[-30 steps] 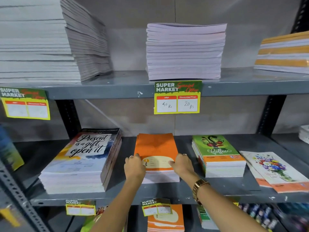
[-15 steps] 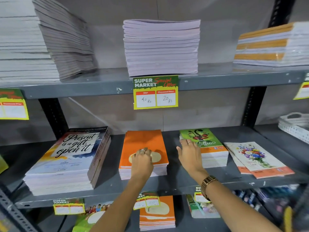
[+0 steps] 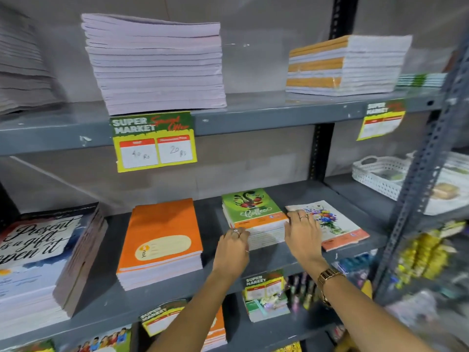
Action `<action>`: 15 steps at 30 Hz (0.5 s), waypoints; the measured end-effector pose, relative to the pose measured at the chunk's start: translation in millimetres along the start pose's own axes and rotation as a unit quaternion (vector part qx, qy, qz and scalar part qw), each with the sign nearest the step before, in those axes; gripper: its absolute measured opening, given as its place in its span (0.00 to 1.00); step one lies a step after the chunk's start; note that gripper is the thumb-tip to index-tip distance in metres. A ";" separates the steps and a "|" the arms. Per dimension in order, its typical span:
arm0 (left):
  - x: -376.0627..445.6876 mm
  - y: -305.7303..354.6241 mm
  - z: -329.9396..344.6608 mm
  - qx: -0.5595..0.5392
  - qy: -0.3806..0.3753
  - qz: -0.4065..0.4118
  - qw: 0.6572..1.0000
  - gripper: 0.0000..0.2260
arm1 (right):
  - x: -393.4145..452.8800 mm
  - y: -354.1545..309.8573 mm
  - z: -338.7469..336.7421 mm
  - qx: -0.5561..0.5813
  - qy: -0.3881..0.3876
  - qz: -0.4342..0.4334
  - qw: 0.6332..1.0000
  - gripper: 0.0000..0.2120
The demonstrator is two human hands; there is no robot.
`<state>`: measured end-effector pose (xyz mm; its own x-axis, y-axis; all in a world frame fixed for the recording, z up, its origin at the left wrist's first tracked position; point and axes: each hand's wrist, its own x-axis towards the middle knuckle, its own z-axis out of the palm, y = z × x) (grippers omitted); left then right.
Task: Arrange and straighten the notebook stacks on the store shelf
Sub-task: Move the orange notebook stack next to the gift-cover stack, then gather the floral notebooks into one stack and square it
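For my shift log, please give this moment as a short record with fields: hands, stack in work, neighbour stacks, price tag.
left hand: at front left corner of green stack
right hand: at right side of green stack
stack in work: green stack, middle shelf
left neighbour: orange stack, not touched
right neighbour: floral notebooks, low pile
price tag: upper shelf edge, 20 Rs discounted

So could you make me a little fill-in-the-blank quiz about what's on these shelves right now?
1. Both hands, left hand and right hand, touch the ____ notebook stack.
2. The wrist with the watch is the ____ one.
3. The price tag reads "SUPER ____".

Missing words: green; right; MARKET
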<state>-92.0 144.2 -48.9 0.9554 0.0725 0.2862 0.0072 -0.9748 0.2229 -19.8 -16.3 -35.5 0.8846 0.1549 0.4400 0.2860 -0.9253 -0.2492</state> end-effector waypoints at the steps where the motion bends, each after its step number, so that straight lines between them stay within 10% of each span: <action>1: 3.1 8.3 4.5 -0.004 -0.002 0.010 1.000 0.17 | 0.2 11.3 0.0 -0.005 -0.005 0.010 1.000 0.14; 15: 25.3 67.0 64.4 -0.053 -0.113 0.081 0.989 0.17 | -15.8 128.9 22.8 -0.011 -0.186 0.091 0.978 0.36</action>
<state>-48.4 67.1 -86.7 0.9830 -0.1435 0.1142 -0.1712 -0.9411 0.2915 11.5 -130.1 -94.3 0.9941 0.0987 0.0457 0.1075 -0.9558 -0.2737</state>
